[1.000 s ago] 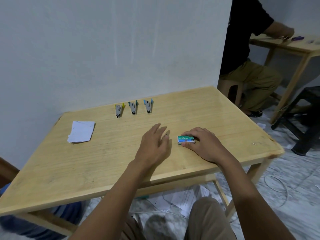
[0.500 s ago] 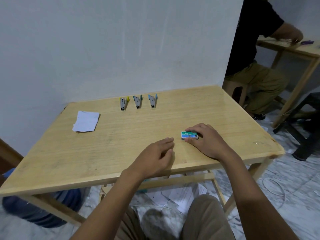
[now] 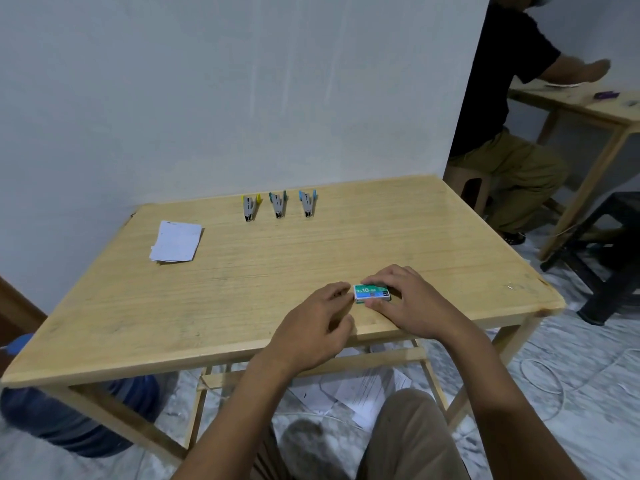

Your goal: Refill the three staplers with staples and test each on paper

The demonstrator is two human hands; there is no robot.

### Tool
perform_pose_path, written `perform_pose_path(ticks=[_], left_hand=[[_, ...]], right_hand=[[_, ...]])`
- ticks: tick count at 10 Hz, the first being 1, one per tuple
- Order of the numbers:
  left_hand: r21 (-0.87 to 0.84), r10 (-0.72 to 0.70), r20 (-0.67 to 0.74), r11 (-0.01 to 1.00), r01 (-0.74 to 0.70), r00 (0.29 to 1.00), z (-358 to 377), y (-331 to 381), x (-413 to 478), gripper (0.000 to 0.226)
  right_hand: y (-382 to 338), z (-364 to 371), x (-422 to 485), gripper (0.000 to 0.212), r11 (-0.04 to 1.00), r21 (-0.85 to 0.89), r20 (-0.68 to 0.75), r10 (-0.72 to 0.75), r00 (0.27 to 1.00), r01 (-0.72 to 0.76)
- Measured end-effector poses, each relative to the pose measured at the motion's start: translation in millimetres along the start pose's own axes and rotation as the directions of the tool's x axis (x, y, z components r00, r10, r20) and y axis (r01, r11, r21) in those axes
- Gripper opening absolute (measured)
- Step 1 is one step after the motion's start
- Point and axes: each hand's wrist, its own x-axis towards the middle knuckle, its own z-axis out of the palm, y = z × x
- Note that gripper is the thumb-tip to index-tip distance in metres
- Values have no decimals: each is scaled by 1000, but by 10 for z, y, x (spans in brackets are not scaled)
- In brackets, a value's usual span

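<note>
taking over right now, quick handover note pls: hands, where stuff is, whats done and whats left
Right hand: pinches the staple box between thumb and fingers, low on the table near its front edge.
Left hand: holds nothing, fingertips by the box's left end; I cannot tell if they touch it.
Yellow stapler, green stapler and blue stapler lie in a row at the far edge, no hand on them. Paper stack lies far left.
Done: box in hand; it looks closed.
Left: open the box, refill all three, test each on paper.
</note>
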Motion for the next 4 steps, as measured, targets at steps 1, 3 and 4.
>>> perform_pose_path(ticks=[1,3,4], left_hand=[[-21,-1,-15,1000,1,1000,19,-4,1,52],[-212,-24,-47,977,14,999,0,-66,17,38],[-318,-67,-54,947,47,996,-96,-30,55,33]], right_hand=[[-13,10,-26,36,1000,-3,-1,-1,1000,1],[-62,17,-57,41,1000,11,-14,17,1000,-17],[-103,-11,4,42,990,114,-63,93,994,-85]])
